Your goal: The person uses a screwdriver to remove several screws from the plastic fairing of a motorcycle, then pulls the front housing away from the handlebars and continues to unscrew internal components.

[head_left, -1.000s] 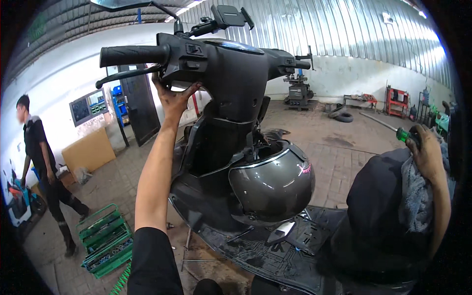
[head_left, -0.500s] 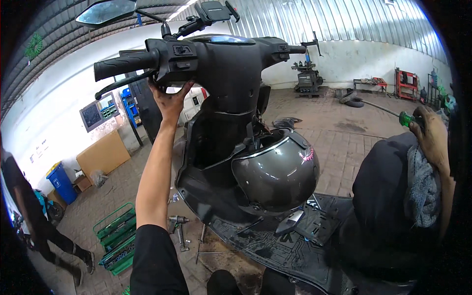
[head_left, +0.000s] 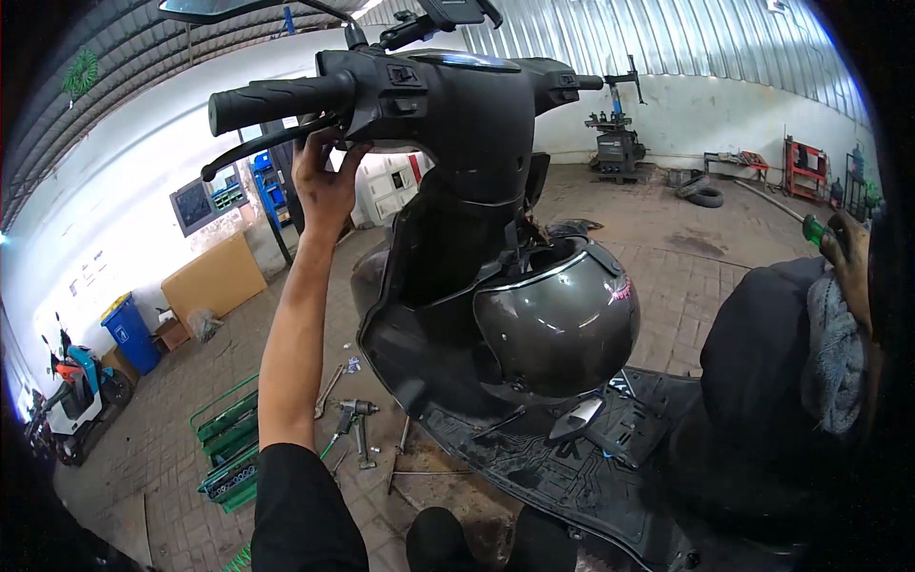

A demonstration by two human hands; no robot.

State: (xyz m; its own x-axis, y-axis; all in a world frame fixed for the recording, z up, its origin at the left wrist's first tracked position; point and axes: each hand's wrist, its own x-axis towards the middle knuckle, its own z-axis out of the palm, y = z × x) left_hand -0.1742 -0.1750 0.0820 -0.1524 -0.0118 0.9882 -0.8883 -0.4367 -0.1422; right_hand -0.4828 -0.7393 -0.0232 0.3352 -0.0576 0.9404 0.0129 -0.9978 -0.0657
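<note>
My left hand [head_left: 326, 181] reaches up to the scooter's black handlebar cover [head_left: 381, 119], below the left grip and by the brake lever [head_left: 272, 143]. Its fingers are bent against the underside, with the tips partly hidden. At the right edge, my right hand [head_left: 851, 257] is closed round a screwdriver [head_left: 813, 230] with a green handle and a long thin shaft pointing away to the left. A grey rag [head_left: 837, 357] hangs just below that hand, against the dark seat [head_left: 762, 334]. A shiny dark helmet [head_left: 562, 324] sits between the front panel and the footboard.
On the black footboard [head_left: 534, 458] lie small parts and tools. A green toolbox [head_left: 229, 448], a power tool [head_left: 355, 415] and metal rods are on the brick floor to the left. Farther off stand a blue bin [head_left: 133, 334], a parked scooter [head_left: 81, 396] and a tyre machine [head_left: 617, 148].
The view has shifted, so the scooter sits farther right. My left hand stays under the handlebar, its fingers slightly rearranged. The right hand is nearer the edge. A walking person at left is gone.
</note>
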